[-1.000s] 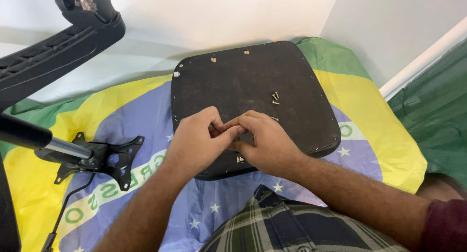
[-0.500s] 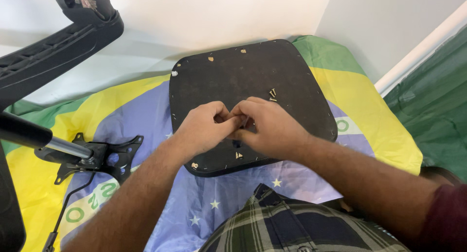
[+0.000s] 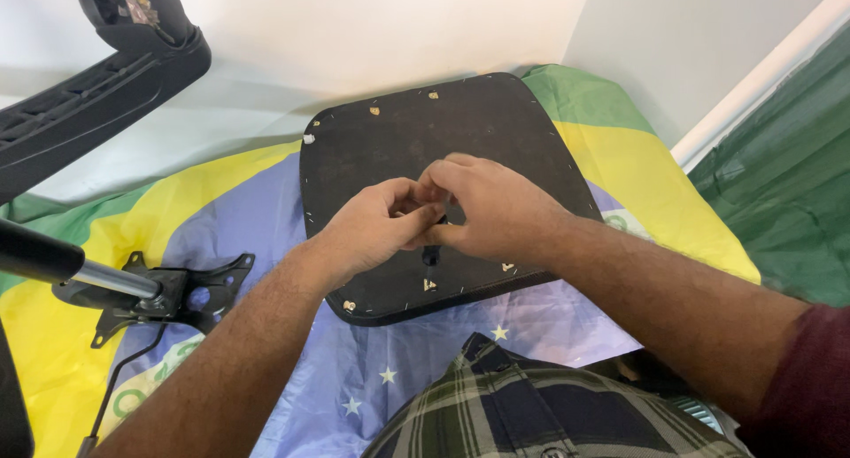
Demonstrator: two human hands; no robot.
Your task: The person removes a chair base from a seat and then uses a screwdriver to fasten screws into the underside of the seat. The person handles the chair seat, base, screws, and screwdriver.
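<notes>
The left hand (image 3: 376,228) and right hand (image 3: 491,212) are being pressed together, fingertips pinched around something too small to be made out, directly over the one black seat base (image 3: 443,122). The base is lying flat beneath both hands, extending away from them. One metal bracket (image 3: 181,290) is lying well apart, off the left hand's side.

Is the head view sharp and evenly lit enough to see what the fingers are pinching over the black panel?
Head view: soft, even light, no glare on the matte black panel; left hand and right hand are in focus, but the fingertips shade and cover whatever sits between them, so it cannot be made out; the wide lens bends the frame edges.
</notes>
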